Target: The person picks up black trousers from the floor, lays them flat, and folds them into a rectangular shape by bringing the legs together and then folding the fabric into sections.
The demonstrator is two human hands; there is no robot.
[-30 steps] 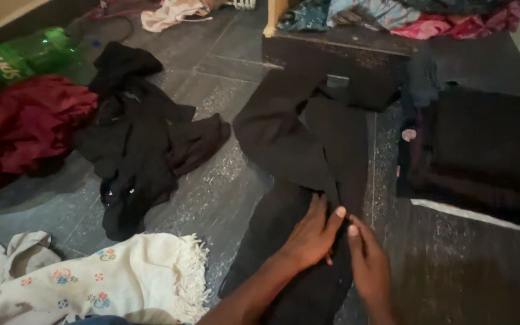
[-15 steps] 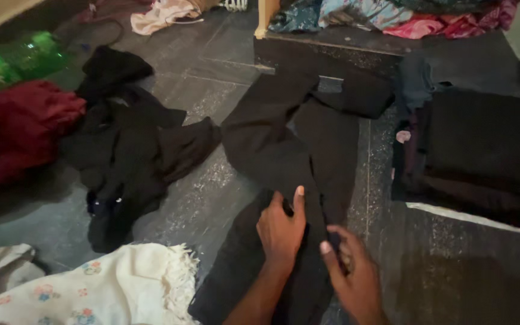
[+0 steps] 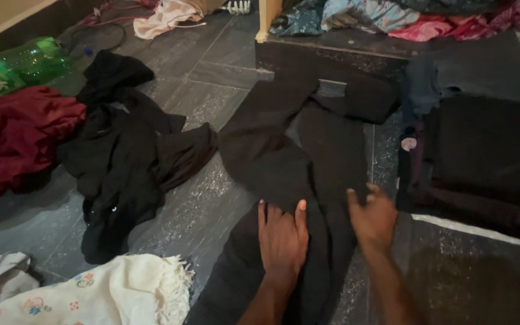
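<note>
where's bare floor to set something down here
Bare tile lies between the black trousers and the crumpled black clothes, and right of the right hand below the folded dark stack. Crowded left and top.

Hands: two, a left hand (image 3: 282, 238) and a right hand (image 3: 373, 218), both lying flat on one black garment (image 3: 284, 162) spread over the floor.
Black garments on the floor: two, the spread one and a crumpled black heap (image 3: 130, 153) to its left.
Folded dark stacks: one, a dark folded pile (image 3: 482, 162) on the right.
Red cloths: one, a dark red cloth (image 3: 16, 135) at the left edge.
Cream cloths: one, a fringed cream cloth with small flowers (image 3: 103, 292).
Bottles: one, a green plastic bottle (image 3: 16, 63).
Pink cloths: one, a pale pink cloth (image 3: 167, 13) at the top.
</note>
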